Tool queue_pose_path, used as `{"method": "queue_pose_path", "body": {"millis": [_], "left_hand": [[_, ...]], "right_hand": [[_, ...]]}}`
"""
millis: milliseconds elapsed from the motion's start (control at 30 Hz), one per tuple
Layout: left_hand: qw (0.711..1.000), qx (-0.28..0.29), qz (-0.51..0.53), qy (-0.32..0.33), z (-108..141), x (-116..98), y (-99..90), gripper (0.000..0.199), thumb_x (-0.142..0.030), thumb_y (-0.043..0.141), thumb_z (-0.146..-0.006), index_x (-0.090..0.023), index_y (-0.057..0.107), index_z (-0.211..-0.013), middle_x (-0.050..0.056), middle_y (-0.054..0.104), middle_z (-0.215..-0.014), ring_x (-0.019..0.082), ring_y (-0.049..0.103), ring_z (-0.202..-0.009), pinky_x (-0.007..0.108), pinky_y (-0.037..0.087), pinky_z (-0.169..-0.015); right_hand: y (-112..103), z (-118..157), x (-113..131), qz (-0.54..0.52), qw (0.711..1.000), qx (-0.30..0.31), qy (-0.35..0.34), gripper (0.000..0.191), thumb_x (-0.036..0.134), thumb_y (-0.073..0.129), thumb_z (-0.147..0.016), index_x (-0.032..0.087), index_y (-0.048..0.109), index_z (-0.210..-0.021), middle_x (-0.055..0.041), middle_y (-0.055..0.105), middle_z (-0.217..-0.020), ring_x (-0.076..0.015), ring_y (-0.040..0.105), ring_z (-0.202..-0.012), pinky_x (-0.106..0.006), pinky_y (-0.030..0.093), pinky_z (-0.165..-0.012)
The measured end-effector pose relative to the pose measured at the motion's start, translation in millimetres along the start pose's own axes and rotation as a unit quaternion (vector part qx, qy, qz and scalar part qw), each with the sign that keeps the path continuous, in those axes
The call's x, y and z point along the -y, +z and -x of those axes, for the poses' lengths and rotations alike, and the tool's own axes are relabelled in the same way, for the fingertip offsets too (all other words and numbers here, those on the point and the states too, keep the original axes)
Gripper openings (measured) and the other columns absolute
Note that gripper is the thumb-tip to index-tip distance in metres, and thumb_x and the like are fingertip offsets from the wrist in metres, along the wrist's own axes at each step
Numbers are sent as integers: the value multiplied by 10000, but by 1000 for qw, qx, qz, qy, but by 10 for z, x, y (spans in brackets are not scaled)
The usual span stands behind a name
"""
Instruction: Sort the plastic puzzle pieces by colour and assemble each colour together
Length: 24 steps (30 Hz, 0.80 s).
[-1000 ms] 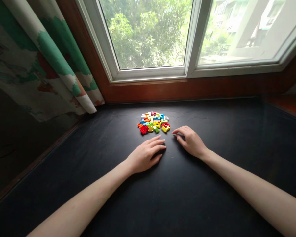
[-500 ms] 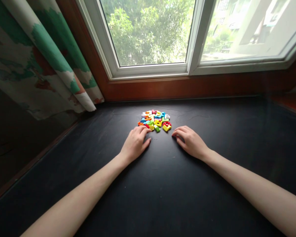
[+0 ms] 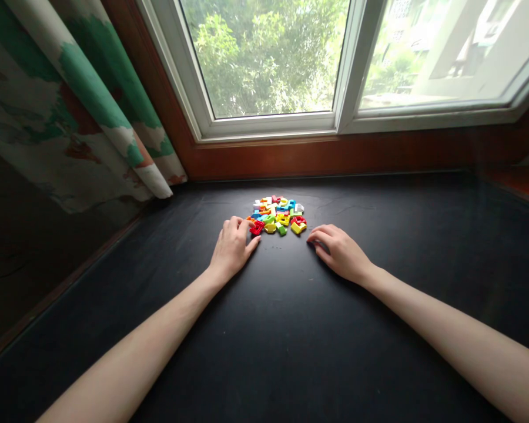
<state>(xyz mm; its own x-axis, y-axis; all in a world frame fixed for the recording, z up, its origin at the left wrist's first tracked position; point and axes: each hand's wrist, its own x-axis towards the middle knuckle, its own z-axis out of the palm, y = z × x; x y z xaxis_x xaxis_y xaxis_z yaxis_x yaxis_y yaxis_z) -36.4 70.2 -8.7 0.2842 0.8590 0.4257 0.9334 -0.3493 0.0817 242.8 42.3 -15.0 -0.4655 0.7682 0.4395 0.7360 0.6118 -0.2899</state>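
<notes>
Several small plastic pieces in red, yellow, green, blue, orange and white lie in a pile on the black surface (image 3: 264,329). At the pile's left front edge, my left hand (image 3: 233,244) has its thumb and fingers apart beside a red piece (image 3: 256,228); its fingertips are at that piece and nothing is held. A yellow piece (image 3: 270,228) and a green piece (image 3: 281,229) lie along the front. My right hand (image 3: 338,251) rests just right of the pile, near a yellow piece (image 3: 297,228), thumb apart from the slightly curled fingers, holding nothing.
Behind the surface runs a reddish-brown wooden frame (image 3: 264,160) below a window with a white frame (image 3: 268,127). A patterned curtain (image 3: 97,100) hangs at the left, its lower end reaching the surface's back left edge.
My left hand has moved left and slightly back, uncovering the red piece and more of the yellow one. My right hand has stayed in place.
</notes>
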Motion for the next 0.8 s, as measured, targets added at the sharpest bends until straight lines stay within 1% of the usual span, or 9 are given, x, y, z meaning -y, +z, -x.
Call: {"method": "queue_pose_path", "body": {"millis": [200, 333, 433, 533, 600, 700, 800], "left_hand": [[999, 6, 32, 6, -10, 40, 32, 227, -297, 660, -887, -134, 615, -1038, 117, 590, -1058, 278, 540, -980, 405, 496, -885], [998, 7, 63, 13, -11, 54, 39, 129, -239, 640, -887, -150, 611, -976, 95, 624, -1013, 261, 541, -963, 415, 484, -903], [995, 5, 95, 17, -14, 61, 27, 51, -197, 616, -883, -162, 599, -915, 83, 628, -949, 255, 543, -926, 419, 485, -881], [991, -7, 135, 15, -16, 51, 3, 23, -176, 596, -879, -169, 580, -894, 79, 621, -923, 251, 551, -891, 426, 489, -857], [985, -19, 172, 14, -9, 14, -16, 25, -171, 575, -886, -172, 564, -908, 74, 616, -928, 235, 569, -872, 412, 497, -847], [970, -28, 242, 18, 31, -109, -49, 52, -188, 556, -904, -174, 546, -952, 62, 626, -956, 192, 610, -829, 350, 524, -809], [948, -9, 317, 27, 102, -278, -83, 65, -224, 541, -927, -172, 545, -964, 47, 665, -932, 154, 655, -767, 281, 550, -750]], "right_hand": [[2, 0, -3, -2, 1000, -2, -1, 169, 103, 528, -907, 162, 666, -985, -125, 690, -1059, -283, 619, -1001, -430, 510, -898], [5, 1, -9, -5, 1000, -4, -5, 179, 112, 517, -909, 172, 667, -985, -125, 690, -1059, -281, 619, -998, -435, 512, -891], [6, 2, -12, -7, 1000, -9, -9, 181, 110, 516, -906, 177, 666, -982, -125, 691, -1054, -282, 621, -994, -441, 515, -884], [8, 2, -12, -10, 1000, -17, -13, 182, 104, 522, -899, 189, 665, -972, -118, 692, -1044, -279, 625, -986, -438, 517, -875], [7, 0, -5, -12, 999, -26, -17, 187, 101, 521, -898, 198, 663, -973, -112, 695, -1035, -277, 627, -981, -434, 517, -871], [-2, -4, 29, -17, 998, -46, -25, 196, 100, 510, -906, 198, 647, -1008, -112, 701, -1023, -282, 631, -972, -433, 513, -861], [-16, -4, 92, -27, 997, -63, -42, 191, 110, 508, -920, 193, 618, -1053, -111, 706, -1019, -275, 641, -964, -414, 507, -854]]}}
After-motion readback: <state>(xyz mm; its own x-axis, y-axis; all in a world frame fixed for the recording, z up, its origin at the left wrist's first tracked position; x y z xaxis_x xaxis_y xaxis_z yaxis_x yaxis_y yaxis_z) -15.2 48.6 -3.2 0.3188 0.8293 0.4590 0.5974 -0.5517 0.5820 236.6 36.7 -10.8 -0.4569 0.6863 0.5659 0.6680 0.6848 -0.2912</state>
